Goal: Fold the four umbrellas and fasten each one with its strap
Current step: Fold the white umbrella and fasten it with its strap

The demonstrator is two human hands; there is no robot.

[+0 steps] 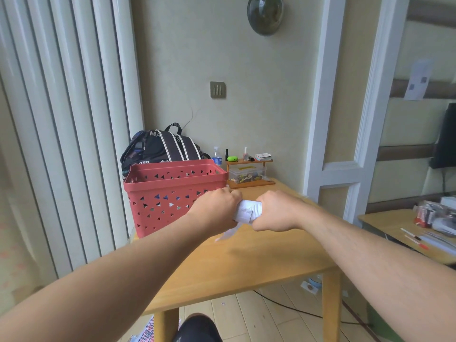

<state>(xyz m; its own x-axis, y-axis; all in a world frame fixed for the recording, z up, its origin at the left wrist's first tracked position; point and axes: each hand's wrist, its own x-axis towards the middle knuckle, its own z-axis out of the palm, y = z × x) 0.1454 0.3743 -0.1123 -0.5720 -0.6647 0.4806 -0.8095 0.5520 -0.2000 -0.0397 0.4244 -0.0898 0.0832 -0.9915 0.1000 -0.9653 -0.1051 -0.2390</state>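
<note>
Umbrella: white umbrella (pixel 248 210), collapsed into a short bundle, held crosswise in the air above the wooden table (pixel 246 257), just in front of the red basket; only the middle section shows between my two fists
Strap: a thin white strip (pixel 228 233) hangs loose from the underside of the bundle, trailing down and to the left toward the tabletop; whether its end is fastened cannot be told
Left hand: my left hand (pixel 217 208) is curled tight around the left end of the umbrella, knuckles up, fingers wrapped out of sight on the far side
Right hand: my right hand (pixel 276 211) is clenched around the right end of the same bundle, back of the hand facing up, thumb side toward the left hand
Arms: both forearms bare, stretched forward from the lower corners and meeting over the table
Basket: red basket (pixel 172 193) with triangular cut-outs stands on the far left part of the table, touching nothing I hold; dark and blue shapes show through the holes, contents not identifiable
Backpack: black backpack (pixel 160 149) with pale stripes sits behind the basket against the wall
Shelf: small wooden shelf (pixel 249 161) at the table's far edge carries a spray bottle (pixel 216 156), a green object and small bottles, with a clear box beneath
Second table: another table (pixel 394 225) at right, well apart, with papers and pens on it
</note>
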